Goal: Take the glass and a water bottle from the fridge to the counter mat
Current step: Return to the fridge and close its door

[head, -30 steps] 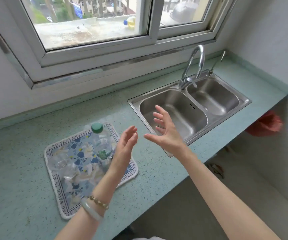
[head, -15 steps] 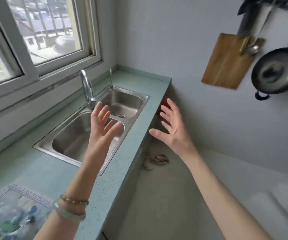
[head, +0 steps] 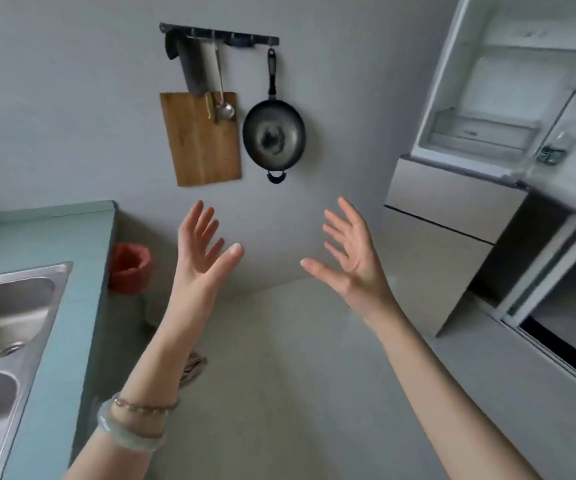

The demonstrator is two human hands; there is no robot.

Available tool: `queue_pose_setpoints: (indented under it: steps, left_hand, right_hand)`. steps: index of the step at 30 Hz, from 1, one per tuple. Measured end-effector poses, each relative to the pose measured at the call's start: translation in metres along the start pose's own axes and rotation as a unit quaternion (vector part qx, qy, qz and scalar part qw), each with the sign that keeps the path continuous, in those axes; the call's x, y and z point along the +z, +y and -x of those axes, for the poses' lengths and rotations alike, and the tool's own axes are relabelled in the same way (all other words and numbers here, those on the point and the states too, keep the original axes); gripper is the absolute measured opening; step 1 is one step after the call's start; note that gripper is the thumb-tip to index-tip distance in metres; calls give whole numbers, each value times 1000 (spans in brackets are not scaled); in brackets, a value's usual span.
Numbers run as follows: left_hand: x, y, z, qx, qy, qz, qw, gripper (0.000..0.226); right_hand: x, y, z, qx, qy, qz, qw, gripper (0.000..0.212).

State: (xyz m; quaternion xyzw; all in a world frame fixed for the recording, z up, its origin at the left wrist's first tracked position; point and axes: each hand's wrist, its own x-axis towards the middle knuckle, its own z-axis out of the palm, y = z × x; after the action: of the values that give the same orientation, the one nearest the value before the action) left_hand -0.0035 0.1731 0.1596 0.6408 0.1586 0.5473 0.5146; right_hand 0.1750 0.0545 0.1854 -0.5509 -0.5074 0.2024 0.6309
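**Both hands empty in mid-kitchen, fridge door open at the right**

Head view. The person's left hand [head: 200, 251] and right hand [head: 348, 258] are raised in front of the body, palms turned toward each other, fingers spread and holding nothing; the two hands are well apart. A bead bracelet [head: 142, 407] and a pale bangle [head: 127, 435] sit on the left wrist. At the left edge lie the teal counter [head: 42, 233] and the steel double sink [head: 0, 327]; the counter mat is outside this view. On the far wall a rail [head: 219, 33] carries a wooden cutting board [head: 200, 140], a ladle [head: 224, 109] and a dark frying pan [head: 274, 133], all hanging with their long axes vertical. A red bin [head: 129, 268] stands on the floor beside the counter end. At the right, the fridge [head: 446, 216] stands with its upper door [head: 494, 81] swung open; the door shelves visible appear bare.

Neither the glass nor the water bottle can be seen here, so their position, pointing direction and long axis cannot be told from this view. A small blurred object [head: 553, 152] sits at the fridge's right margin, too smeared to identify.

Progress, as a judgement: with both hands unloaded and the mat unseen, it cannot be settled whether the items are already delivered or not yet fetched. The open fridge suggests that, at the least, closing the door remains.
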Motion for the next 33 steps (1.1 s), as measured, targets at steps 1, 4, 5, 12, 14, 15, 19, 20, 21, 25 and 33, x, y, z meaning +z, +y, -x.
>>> queue_pose_setpoints:
  steps: [1, 4, 5, 12, 14, 15, 19, 20, 21, 25, 33]
  left_hand:
    - [12, -2, -6, 1, -21, 9, 1000, 84]
    - [45, -8, -22, 2, -80, 34, 996, 83]
    - [57, -9, -28, 0, -102, 44, 994, 82]
    - [115, -18, -49, 2, -210, 89, 974, 83]
    - [127, -24, -52, -4, -236, 109, 966, 81]
    - [130, -28, -53, -8, -245, 117, 962, 82]
    - [147, -42, -55, -34, -269, 145, 952, 86]
    - [151, -45, -56, -37, -271, 145, 951, 87]
    - [154, -47, -56, -38, -274, 143, 950, 88]
    - [172, -55, -64, -28, -298, 129, 945, 92]
    - [233, -87, -101, -34, -311, 117, 943, 103]
  right_hand:
    - [-12, -1, 2, -1, 23, 5, 1000, 88]
    - [-43, -6, 9, -4, 85, 23, 996, 89]
    - [-53, -8, 12, -4, 107, 27, 994, 89]
    - [-97, -16, 30, -9, 205, 59, 977, 92]
    - [-107, -16, 36, -11, 229, 70, 971, 89]
    - [-110, -17, 38, -13, 238, 73, 968, 89]
    - [-125, -15, 48, -9, 276, 85, 957, 88]
    - [-129, -14, 50, -8, 280, 89, 956, 88]
    - [-132, -13, 50, -7, 282, 93, 955, 88]
    - [-147, -4, 45, -2, 295, 103, 950, 89]
    - [-204, 34, 9, -2, 310, 115, 944, 92]
